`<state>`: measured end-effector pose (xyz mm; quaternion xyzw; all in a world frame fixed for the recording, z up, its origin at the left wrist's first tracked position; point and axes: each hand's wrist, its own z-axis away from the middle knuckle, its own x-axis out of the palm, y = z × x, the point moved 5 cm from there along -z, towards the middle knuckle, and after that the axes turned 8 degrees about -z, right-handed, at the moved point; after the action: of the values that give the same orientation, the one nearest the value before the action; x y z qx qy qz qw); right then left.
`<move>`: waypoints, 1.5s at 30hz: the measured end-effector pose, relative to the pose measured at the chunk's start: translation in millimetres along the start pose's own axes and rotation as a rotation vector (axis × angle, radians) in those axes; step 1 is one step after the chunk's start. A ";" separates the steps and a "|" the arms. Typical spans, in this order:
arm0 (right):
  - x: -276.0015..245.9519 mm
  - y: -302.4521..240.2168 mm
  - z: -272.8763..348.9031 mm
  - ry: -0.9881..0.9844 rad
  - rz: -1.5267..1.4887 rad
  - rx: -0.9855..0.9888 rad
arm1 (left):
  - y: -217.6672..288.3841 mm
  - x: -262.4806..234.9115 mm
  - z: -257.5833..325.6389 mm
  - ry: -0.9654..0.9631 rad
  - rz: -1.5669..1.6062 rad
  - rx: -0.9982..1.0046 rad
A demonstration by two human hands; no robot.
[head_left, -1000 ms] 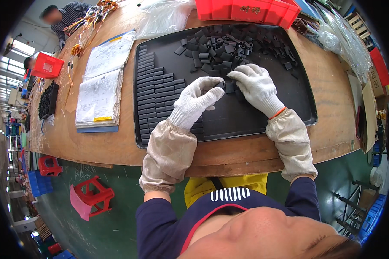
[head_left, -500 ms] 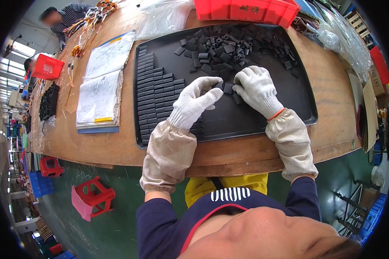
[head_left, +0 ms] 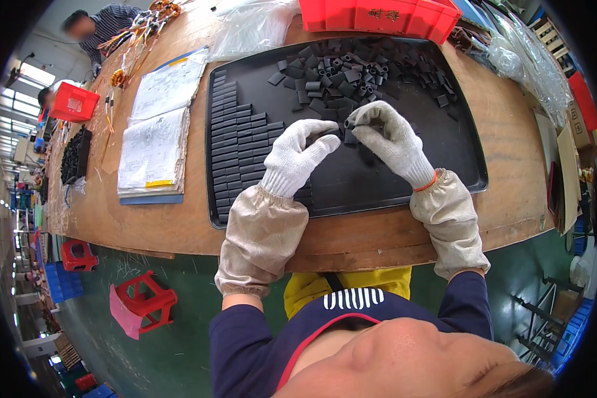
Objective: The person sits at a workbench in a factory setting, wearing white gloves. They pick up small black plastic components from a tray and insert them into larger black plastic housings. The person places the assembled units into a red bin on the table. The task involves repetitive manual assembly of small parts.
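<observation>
While both gloved hands stay over the tray (head_left: 467, 166), the left hand (head_left: 297, 156) and right hand (head_left: 386, 136) now pinch small black pieces (head_left: 347, 136) between them. Loose pieces (head_left: 351, 69) heap at its far end, neat rows (head_left: 235, 142) along its left

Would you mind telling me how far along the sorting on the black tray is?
Done: neat rows of black pieces fill the black tray's left side. In hand: the left hand and right hand hold black pieces together. Left: a loose pile remains at the far side.
</observation>
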<state>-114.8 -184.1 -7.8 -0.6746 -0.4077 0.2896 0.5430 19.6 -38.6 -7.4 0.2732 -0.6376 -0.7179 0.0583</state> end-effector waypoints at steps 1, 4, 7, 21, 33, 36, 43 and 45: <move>3.2 -0.1 0.5 -0.010 0.000 -0.019 | 1.3 0.0 0.1 0.009 -0.005 0.016; 9.1 -18.7 0.0 -0.058 0.395 -0.273 | 6.2 0.4 2.1 0.017 0.091 -0.095; 15.1 -33.2 0.2 -0.098 0.637 -0.473 | 5.9 1.3 0.3 0.016 -0.001 0.031; 13.6 -38.0 1.5 -0.027 0.592 -0.612 | 4.8 2.0 1.4 -0.071 0.081 -0.066; 16.8 -25.7 0.6 -0.086 0.626 -0.479 | 10.9 -3.5 1.9 0.025 -0.182 0.132; 15.4 -18.9 0.5 -0.003 0.632 -0.364 | 6.8 -23.3 -0.2 0.198 -0.289 0.080; 14.6 -11.2 -0.9 -0.007 0.714 -0.341 | -2.3 -41.2 6.6 -0.175 -1.000 -0.027; 14.2 -9.4 -0.7 -0.001 0.730 -0.353 | -4.1 -40.3 8.5 -0.203 -1.023 -0.030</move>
<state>-109.4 -171.4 2.2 -0.8579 -0.1849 0.3891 0.2800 50.8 -12.9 1.8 0.4779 -0.4146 -0.6866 -0.3582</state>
